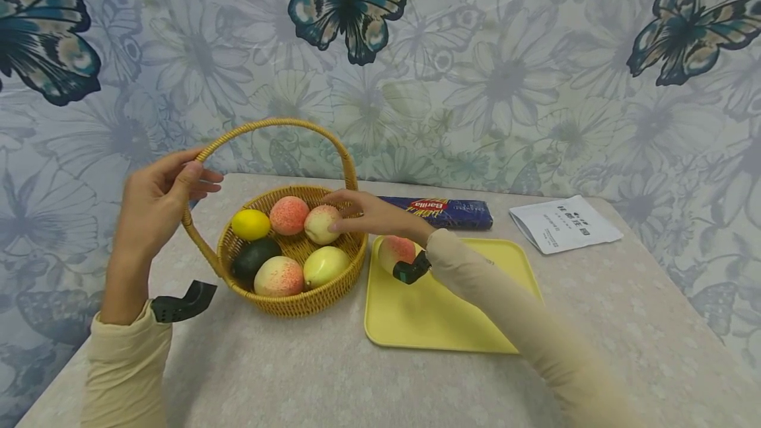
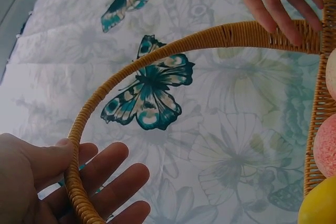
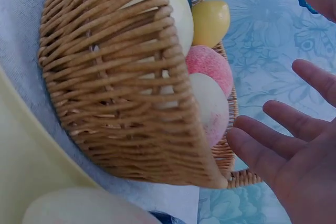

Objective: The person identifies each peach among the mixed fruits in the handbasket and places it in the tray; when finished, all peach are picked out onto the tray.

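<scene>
My left hand [image 1: 156, 200] holds the handle [image 2: 84, 111] of a wicker basket [image 1: 297, 307], with the thumb on one side and the fingers behind it. The handle arches upright over the basket. At the basket's right rim, my right hand [image 1: 380, 215] reaches over a pale peach [image 1: 321, 228]. In the right wrist view its fingers are extended and spread beside the pale peach, gripping nothing. Also in the basket are a red peach [image 1: 289, 214], a yellow lemon [image 1: 250, 224], a dark green fruit [image 1: 245, 260], a speckled peach [image 1: 279, 277] and a yellow-green fruit [image 1: 326, 266].
Right of the basket lies a yellow tray [image 1: 440, 325] with another peach [image 1: 392, 251] at its upper left, partly behind my right wrist. Behind the tray is a blue Barilla spaghetti pack [image 1: 460, 213]. A white pouch [image 1: 567, 224] lies at the back right, near the butterfly-patterned backdrop [image 1: 505, 84].
</scene>
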### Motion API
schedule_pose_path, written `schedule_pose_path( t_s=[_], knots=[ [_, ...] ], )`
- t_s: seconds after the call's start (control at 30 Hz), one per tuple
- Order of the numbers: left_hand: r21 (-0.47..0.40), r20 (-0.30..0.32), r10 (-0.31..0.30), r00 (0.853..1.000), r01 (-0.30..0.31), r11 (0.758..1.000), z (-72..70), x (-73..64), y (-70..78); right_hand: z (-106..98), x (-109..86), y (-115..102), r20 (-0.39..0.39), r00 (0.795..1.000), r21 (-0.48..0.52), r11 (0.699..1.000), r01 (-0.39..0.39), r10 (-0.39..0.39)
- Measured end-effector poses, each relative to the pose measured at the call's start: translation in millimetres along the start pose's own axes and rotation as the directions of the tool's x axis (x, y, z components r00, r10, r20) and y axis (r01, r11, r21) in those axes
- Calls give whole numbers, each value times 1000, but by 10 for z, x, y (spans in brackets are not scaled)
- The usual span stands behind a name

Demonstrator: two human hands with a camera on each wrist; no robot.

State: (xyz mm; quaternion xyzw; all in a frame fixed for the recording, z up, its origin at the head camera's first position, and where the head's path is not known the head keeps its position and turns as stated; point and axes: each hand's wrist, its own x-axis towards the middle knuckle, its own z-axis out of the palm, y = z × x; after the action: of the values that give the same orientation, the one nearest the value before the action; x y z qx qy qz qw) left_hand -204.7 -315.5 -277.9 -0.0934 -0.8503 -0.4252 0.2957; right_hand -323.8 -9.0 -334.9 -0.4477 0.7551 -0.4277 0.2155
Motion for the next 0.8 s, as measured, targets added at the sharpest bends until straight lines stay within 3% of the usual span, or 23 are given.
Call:
schedule_pose_path(
  t_s=[0.3,0.8],
  knots=[
    [0,1,0,1000,0,1000,11,-8,13,84,174,1,-14,999,-38,999,-30,30],
    [13,12,-8,1000,8,1000,15,35,-25,76,356,38,-20,999,-4,999,-44,44]
  ],
)
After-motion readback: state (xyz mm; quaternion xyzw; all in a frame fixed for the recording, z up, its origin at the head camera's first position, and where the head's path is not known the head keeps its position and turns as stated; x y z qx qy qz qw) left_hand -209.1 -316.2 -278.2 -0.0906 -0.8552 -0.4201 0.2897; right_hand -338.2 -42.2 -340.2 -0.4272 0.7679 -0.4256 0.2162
